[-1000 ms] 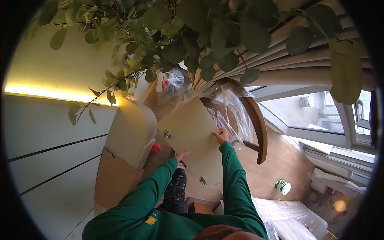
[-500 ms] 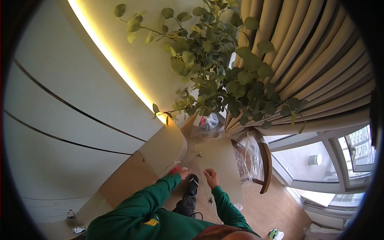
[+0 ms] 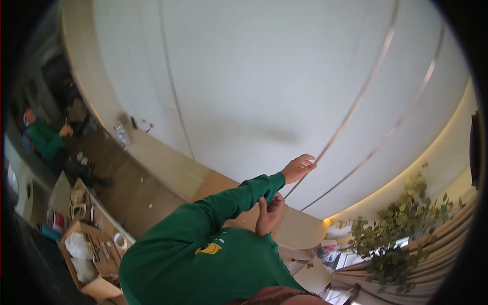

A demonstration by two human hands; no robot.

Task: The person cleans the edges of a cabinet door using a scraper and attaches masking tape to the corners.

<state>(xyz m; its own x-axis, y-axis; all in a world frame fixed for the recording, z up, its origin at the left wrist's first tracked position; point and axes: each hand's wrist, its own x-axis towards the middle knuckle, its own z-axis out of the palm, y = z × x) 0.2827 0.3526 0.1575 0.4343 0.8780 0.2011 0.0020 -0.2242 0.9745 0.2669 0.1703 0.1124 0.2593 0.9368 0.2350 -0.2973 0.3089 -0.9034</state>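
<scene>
My left hand (image 3: pixel 299 169) is held out in front of the pale wall panel (image 3: pixel 244 96), close to a thin metallic strip (image 3: pixel 351 119). Its fingers are loosely bent and apart, and I see nothing held in them. Just below that wrist, my right hand (image 3: pixel 269 216) is at the underside of my left sleeve (image 3: pixel 246 195), green like the rest of my top. The thumb and fingers of the right hand are bent in and pinch the cloth near the forearm.
A leafy plant (image 3: pixel 406 218) stands at the right by beige curtains (image 3: pixel 447 254). At lower left, an open cardboard box (image 3: pixel 104 249) holds white plastic, with a tape roll (image 3: pixel 120 240) beside it. A person in green (image 3: pixel 46 140) sits at far left. Brown board (image 3: pixel 216 185) lies along the wall's foot.
The view has swung left, from plant and curtains to the wall panel. My hands, apart and low before, have come together, the right one now at the left sleeve.
</scene>
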